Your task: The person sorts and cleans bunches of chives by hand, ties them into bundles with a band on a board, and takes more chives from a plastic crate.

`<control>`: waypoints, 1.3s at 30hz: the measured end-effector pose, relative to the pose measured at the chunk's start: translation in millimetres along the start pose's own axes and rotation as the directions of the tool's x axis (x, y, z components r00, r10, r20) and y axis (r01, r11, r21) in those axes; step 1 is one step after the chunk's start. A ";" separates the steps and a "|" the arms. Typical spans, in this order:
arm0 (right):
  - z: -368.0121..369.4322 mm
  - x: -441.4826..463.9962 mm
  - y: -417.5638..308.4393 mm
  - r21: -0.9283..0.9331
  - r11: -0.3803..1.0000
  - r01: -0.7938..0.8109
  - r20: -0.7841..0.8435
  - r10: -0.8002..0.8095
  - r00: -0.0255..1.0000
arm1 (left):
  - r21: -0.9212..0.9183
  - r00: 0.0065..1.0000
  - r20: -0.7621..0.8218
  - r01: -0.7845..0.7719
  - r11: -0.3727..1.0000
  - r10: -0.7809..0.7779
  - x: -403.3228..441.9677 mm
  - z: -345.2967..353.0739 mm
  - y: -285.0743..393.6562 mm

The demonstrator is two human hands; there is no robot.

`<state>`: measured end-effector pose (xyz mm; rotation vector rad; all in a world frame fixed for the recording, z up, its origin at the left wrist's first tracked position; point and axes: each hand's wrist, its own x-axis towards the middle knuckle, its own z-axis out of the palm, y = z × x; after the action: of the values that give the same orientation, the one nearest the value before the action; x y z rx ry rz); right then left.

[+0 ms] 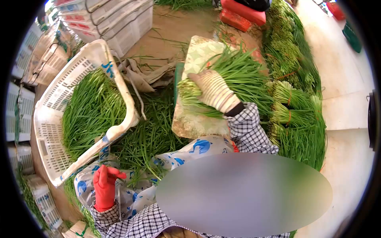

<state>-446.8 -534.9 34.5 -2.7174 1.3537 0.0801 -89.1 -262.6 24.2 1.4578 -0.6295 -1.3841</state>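
My right hand (212, 89), in a cream striped glove, is closed around a bunch of green stalks (242, 73) near its pale cut ends. This bunch lies across a worn, patterned board (200, 49), its long leaves fanning to the right. At the lower left, my left hand (105, 188) wears a red glove and is raised beside the plastic apron (135, 196), fingers bent and partly apart, with nothing visible in it. Loose green leaves (151, 127) lie between the board and a white basket (47, 154), which is tilted and holds more leaves (93, 115).
Tied bunches (287, 113) are piled in a long row right of the board. Stacked white crates (135, 27) stand at the upper left, more along the left edge. Red blocks (235, 20) lie at the top. A pale sheet (343, 107) covers the right side.
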 end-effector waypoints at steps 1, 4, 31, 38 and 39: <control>6.8 0.4 0.9 -0.006 1.000 0.007 -0.013 -0.007 1.000 | 0.001 1.000 0.015 0.010 1.000 -0.010 3.2 5.2 -1.1; 10.5 0.9 -3.5 -0.054 0.998 0.022 0.043 -0.020 0.999 | -0.188 0.998 -0.036 0.050 0.981 -0.058 0.4 22.3 13.3; 21.3 -23.9 -211.3 0.181 0.943 0.280 0.477 -0.333 0.814 | -0.895 0.880 0.203 -0.012 0.446 0.430 35.0 13.5 42.4; 94.5 -6.6 -220.2 0.785 0.599 0.161 0.164 -0.450 0.878 | -0.910 0.824 0.217 -0.023 0.414 0.523 1.3 29.7 61.2; 91.3 -5.5 -220.4 0.778 0.604 0.174 0.162 -0.460 0.873 | -0.914 0.820 0.205 -0.035 0.405 0.535 0.5 24.7 68.1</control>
<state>-274.2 -388.0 -40.3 -2.0357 0.5606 -0.0244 -95.1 -295.9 88.2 0.0939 -0.3074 -1.4221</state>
